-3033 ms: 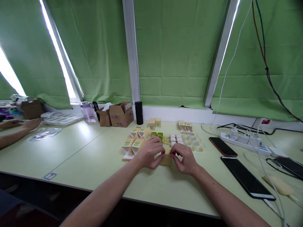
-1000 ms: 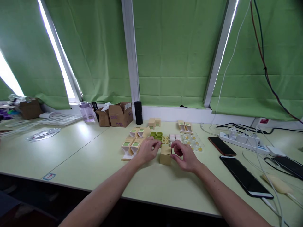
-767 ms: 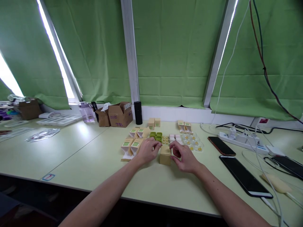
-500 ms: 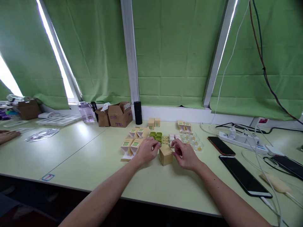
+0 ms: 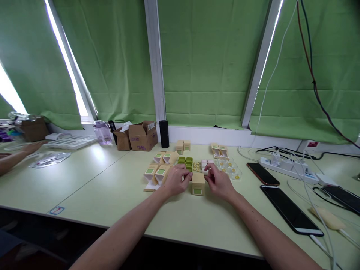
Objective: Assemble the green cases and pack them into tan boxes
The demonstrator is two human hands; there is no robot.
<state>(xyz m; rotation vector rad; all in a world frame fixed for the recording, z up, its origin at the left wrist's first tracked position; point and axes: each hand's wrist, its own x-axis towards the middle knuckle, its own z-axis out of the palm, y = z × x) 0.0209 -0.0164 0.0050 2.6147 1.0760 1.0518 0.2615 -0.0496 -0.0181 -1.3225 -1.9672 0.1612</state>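
A small tan cardboard box (image 5: 198,179) stands upright on the table in front of me, a green square on its near face. My left hand (image 5: 177,180) has its fingers closed at the box's left side. At the right side, my right hand (image 5: 221,182) pinches near the upper edge; the exact fingertip contact is partly hidden. Behind the box lie green tubs (image 5: 189,164), small yellow pieces (image 5: 196,167), pale pink and white pieces (image 5: 204,162) and clear plastic cups with yellow in them (image 5: 232,170). Several open tan boxes (image 5: 155,173) sit left of my left hand.
Two closed tan boxes (image 5: 183,146) and more open boxes (image 5: 219,150) stand farther back. To the right are two phones (image 5: 291,209), a power strip (image 5: 289,167) and cables. A black cylinder (image 5: 164,134) and brown cartons (image 5: 143,137) line the back. Another person's hand (image 5: 32,148) is far left.
The small box has turned so its green-square face points toward me, and it sits slightly farther right. My right hand's fingers have come in at its side. The other person's hand has reached farther in.
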